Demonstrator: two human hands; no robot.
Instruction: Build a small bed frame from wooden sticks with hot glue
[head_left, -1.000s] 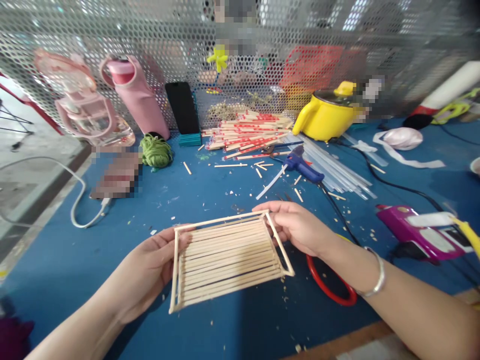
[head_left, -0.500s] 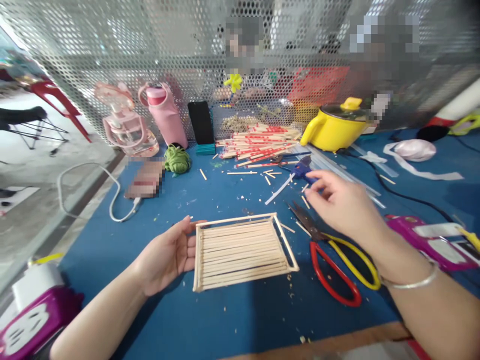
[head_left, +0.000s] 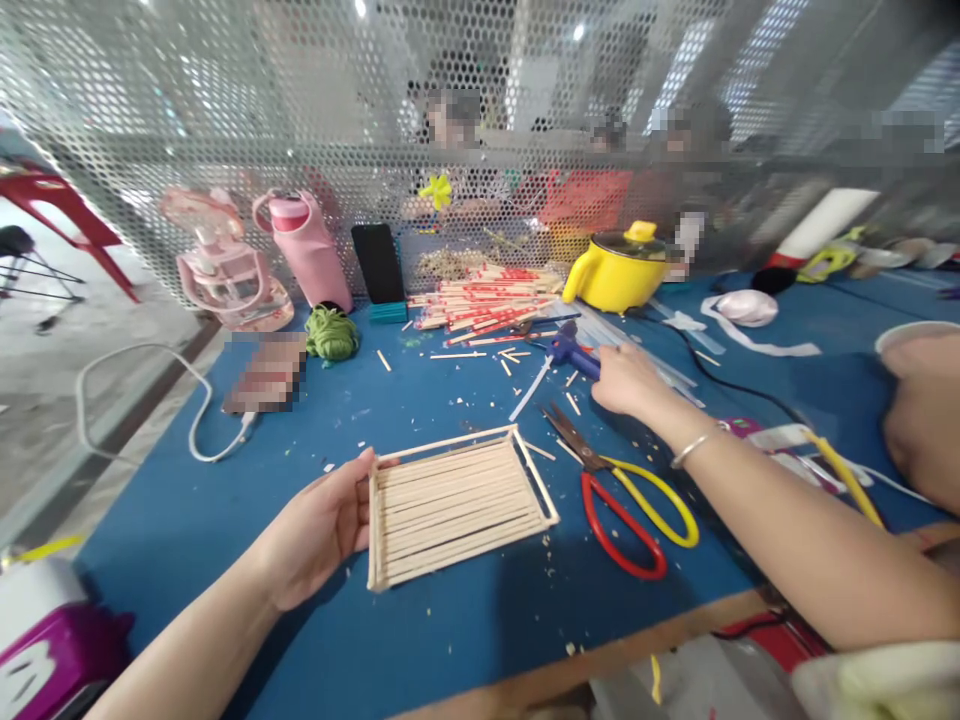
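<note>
A small rectangular frame of pale wooden sticks [head_left: 457,510] is tilted above the table, its slats laid side by side. My left hand [head_left: 330,525] grips it by the left edge, thumb on top and fingers partly hidden behind. At the right, my right hand [head_left: 634,385] has its fingers closed around the handle end of a blue hot glue gun [head_left: 574,352], which lies on the table. A clear glue stick [head_left: 531,388] lies against the gun. Nearer me rest scissors [head_left: 600,462] with one red and one yellow handle, blades slightly apart.
Wrapped red-and-white chopsticks [head_left: 495,300] are piled by the perforated metal screen [head_left: 300,110]. A yellow pot [head_left: 619,275], green yarn [head_left: 331,332], a phone [head_left: 377,262] and a pink bottle [head_left: 311,250] stand around them. Another person's arm [head_left: 926,430] shows at the right.
My right hand has reached forward and closed on the glue gun's handle. The view has shifted right; my left hand still holds the stick frame.
</note>
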